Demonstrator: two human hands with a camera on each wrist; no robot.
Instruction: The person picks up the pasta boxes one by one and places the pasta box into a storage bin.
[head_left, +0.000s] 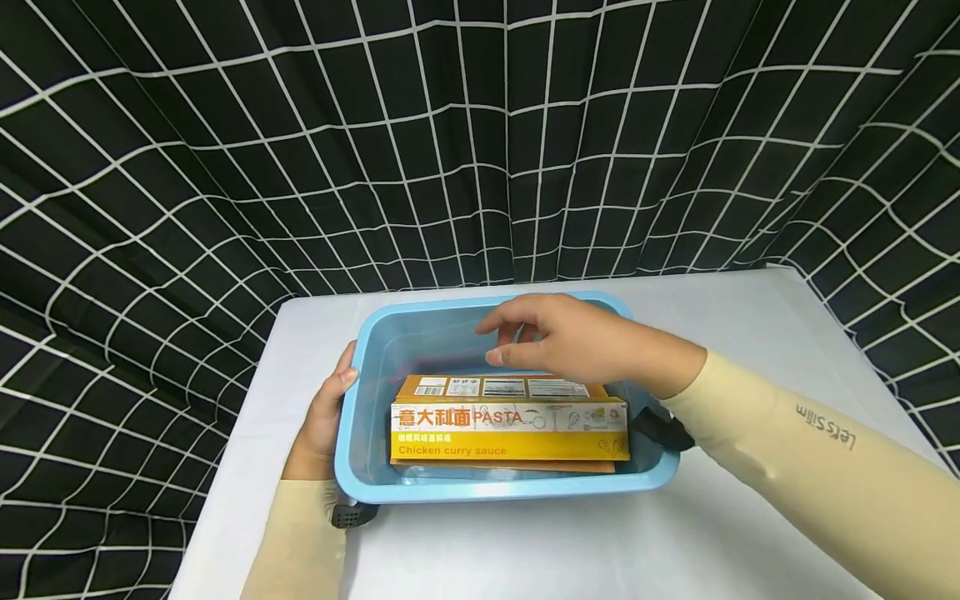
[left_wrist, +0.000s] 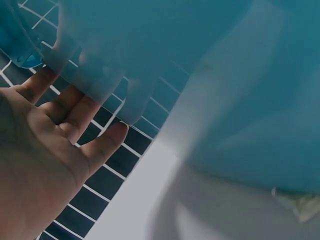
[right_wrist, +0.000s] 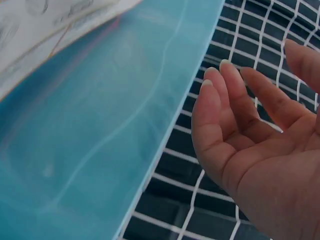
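A light-blue plastic tub (head_left: 506,490) stands on the white table. Inside lies a yellow and white pasta box (head_left: 510,446), its front printed "PASTA" and "Chicken curry sauce". Behind it another orange-yellow printed box (head_left: 487,387) shows partly. My left hand (head_left: 326,417) is at the tub's left side. In the left wrist view, that hand's fingertips (left_wrist: 117,131) touch the outer wall with the fingers extended. Over the tub's back right part hovers my right hand (head_left: 551,337), fingers loosely bent and nothing between them. In the right wrist view, a printed box (right_wrist: 50,30) shows at upper left.
The white tablecloth (head_left: 750,333) extends on both sides of the tub and in front of it. A black cloth with white grid lines (head_left: 465,150) hangs behind and along both sides. Dark wrist devices (head_left: 354,514) are on both wrists.
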